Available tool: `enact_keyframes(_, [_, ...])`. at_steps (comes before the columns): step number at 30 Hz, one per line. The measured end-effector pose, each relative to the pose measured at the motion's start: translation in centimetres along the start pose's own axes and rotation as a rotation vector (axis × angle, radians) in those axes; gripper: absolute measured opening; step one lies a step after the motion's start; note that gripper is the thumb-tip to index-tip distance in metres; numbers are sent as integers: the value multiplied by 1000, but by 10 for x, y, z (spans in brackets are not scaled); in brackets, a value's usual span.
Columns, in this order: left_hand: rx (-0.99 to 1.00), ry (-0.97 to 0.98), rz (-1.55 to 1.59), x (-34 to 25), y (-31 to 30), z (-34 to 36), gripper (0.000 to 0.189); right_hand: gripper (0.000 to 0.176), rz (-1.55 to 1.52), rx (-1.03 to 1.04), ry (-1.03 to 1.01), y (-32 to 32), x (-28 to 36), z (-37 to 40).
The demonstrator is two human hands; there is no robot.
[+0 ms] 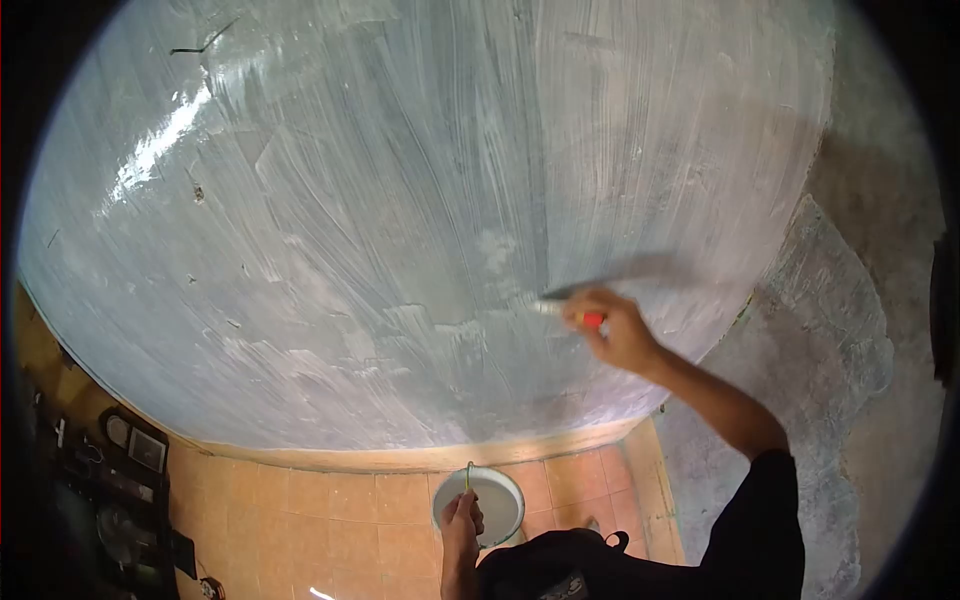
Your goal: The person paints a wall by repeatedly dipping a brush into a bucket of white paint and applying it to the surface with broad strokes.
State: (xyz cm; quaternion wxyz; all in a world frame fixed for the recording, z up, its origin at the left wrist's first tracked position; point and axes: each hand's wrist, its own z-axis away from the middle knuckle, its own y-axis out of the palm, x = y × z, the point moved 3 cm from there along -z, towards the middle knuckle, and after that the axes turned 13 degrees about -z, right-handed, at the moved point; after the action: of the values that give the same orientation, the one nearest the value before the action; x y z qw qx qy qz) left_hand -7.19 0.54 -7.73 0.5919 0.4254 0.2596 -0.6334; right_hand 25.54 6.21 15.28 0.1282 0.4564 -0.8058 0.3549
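My right hand [612, 325] is closed around a paintbrush [590, 319] with a red handle end. The pale bristles point left and meet the grey, streaky wall [440, 230]. Low in the view, my left hand [463, 518] is closed on a thin wire handle [470, 474] whose hooked end shows above the fist. Just behind that hand is a round bucket [519, 508] holding greyish-white liquid. Long brush strokes run up the wall above the bristles, while its lower part looks patchier.
Orange floor tiles [300, 495] border the foot of the wall. Dark equipment and small items [135, 450] stand at the lower left. To the right is a rough grey wall [820, 330]. A bent wire [203, 49] sticks out of the wall at upper left.
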Motion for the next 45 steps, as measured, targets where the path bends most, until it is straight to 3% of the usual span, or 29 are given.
enact_keyframes(4, [2,-8,4,4,-7,-4,19,4,131,-42,-242,-50,61,-95])
enact_keyframes(6, [2,-3,7,3,-9,-3,19,7,153,-79,-181,-73,95,-133])
enact_keyframes(8, [5,10,11,1,-11,-6,19,8,230,-127,-401,-95,120,-170])
enact_keyframes(14, [-15,19,2,3,-24,-18,21,5,294,-239,-478,-129,222,-237])
enact_keyframes(16, [-21,18,3,1,-26,-23,21,3,397,-394,-704,-132,238,-242])
enact_keyframes(19, [-21,16,13,-2,-30,-25,21,2,629,-432,-684,-120,213,-229])
enact_keyframes(20, [-17,22,26,-4,-31,-26,21,9,718,-353,-853,-134,166,-228])
enact_keyframes(22, [-22,19,19,-9,-33,-24,21,17,797,-216,-955,-90,143,-197])
enact_keyframes(24, [-26,18,11,-12,-35,-25,20,22,881,-179,-925,-51,109,-151])
enact_keyframes(27, [-29,25,5,-11,-41,-25,20,17,952,-59,-978,-11,41,-80])
enact_keyframes(32, [-25,18,-10,-9,-44,-25,21,16,768,-1,-807,53,-24,32])
enact_keyframes(39, [-48,-22,-48,-1,-32,-17,21,27,444,165,-469,99,-54,127])
enact_keyframes(41, [-35,-17,-60,1,-25,-14,21,27,347,115,-398,108,-53,146])
enact_keyframes(43, [-33,-24,-75,3,-18,-9,21,25,146,24,-31,111,-53,159])
enact_keyframes(45, [-16,-34,-105,0,-5,-6,22,21,111,-43,55,109,-49,176])
